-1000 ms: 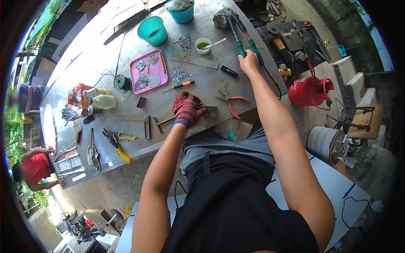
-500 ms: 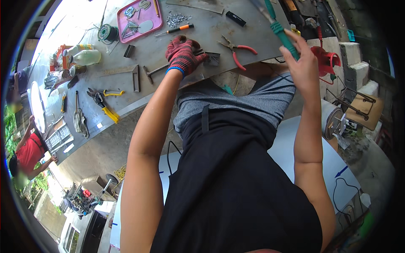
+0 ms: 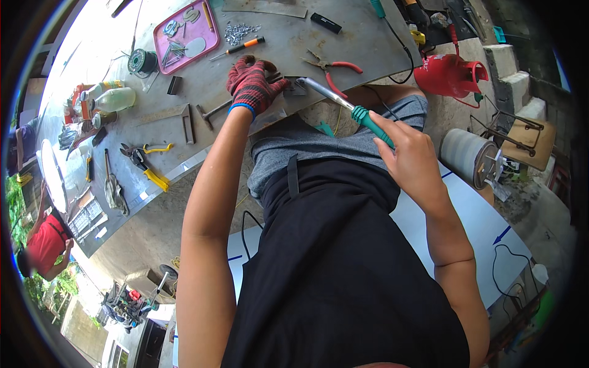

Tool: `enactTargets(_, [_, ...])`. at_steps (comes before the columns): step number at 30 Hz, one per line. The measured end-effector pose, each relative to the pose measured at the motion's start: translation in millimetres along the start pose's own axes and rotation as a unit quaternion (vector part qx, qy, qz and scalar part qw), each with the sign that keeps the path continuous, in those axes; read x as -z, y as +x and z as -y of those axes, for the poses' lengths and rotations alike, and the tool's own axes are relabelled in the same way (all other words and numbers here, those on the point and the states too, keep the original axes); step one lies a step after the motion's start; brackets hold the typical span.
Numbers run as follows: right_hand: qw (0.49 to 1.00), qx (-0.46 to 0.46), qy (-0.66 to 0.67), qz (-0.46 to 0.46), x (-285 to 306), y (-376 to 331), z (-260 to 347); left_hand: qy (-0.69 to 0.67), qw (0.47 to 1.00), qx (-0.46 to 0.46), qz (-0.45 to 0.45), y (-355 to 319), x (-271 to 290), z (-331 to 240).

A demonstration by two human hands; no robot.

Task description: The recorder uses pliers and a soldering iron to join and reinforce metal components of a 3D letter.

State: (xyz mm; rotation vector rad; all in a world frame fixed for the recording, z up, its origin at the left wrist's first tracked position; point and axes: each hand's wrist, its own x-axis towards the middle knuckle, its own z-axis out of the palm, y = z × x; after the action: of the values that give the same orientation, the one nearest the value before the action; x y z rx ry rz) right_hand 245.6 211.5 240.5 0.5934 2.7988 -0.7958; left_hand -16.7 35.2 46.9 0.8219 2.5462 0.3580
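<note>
My left hand (image 3: 253, 86), in a red and black knitted glove, rests at the table's near edge. Its fingers are closed on a small dark metal piece (image 3: 296, 91), partly hidden by the glove. Bare, my right hand (image 3: 408, 150) grips the green handle of a soldering iron (image 3: 367, 121). The iron's metal shaft slants up to the left, and its tip is at the small metal piece; whether they touch, I cannot tell. A small hammer (image 3: 208, 115) lies left of the glove. Red-handled pliers (image 3: 331, 66) lie open beyond the iron.
A pink tray (image 3: 186, 34) holds metal bits, near loose screws (image 3: 240, 32) and a screwdriver (image 3: 238, 48). A wire spool (image 3: 142, 62), a try square (image 3: 184, 122) and yellow-handled snips (image 3: 144, 161) lie leftward. A red gas cylinder (image 3: 451, 75) stands right. Another person in red (image 3: 44, 245) is far left.
My right hand has come down and left, bringing the soldering iron from beyond the right side to the small metal piece. The left hand keeps its place on the table.
</note>
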Motion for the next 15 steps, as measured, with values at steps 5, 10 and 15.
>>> enactTargets(5, [0.998, 0.026, -0.049, 0.014, -2, 0, 5, 0.010, 1.000, -0.013, -0.002, 3, 0, 1])
enactTargets(10, [0.992, 0.055, -0.110, 0.002, -7, 4, 10, -0.015, 1.000, -0.014, -0.008, 3, -2, 1])
enactTargets(15, [0.984, 0.076, -0.160, 0.002, -13, 8, 16, 0.006, 1.000, -0.011, -0.011, 1, -1, 0])
